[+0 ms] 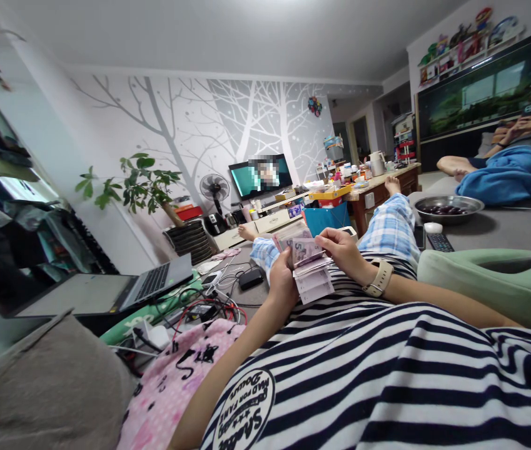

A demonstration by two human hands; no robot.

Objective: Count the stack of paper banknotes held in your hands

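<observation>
Purplish-pink paper banknotes, one printed with a 5, sit between both hands over the person's midriff, in front of a black-and-white striped shirt. The left hand is closed on the bundle's left edge, thumb laid across the front, probably so the sheaf does not slide apart. The right hand, with a cream-strapped watch at its wrist, pinches a note's right edge between thumb and fingers, a light grip that seems to suit thin paper. Further notes hang lower in overlapping steps, so their ends show separately. Legs in blue plaid trousers stretch forward along the grey sofa. An open laptop lies to the left, near tangled cables, perhaps for charging. To the right, a steel bowl of dark round fruit and a remote control rest near a green neck pillow, likely for easy reach.
</observation>
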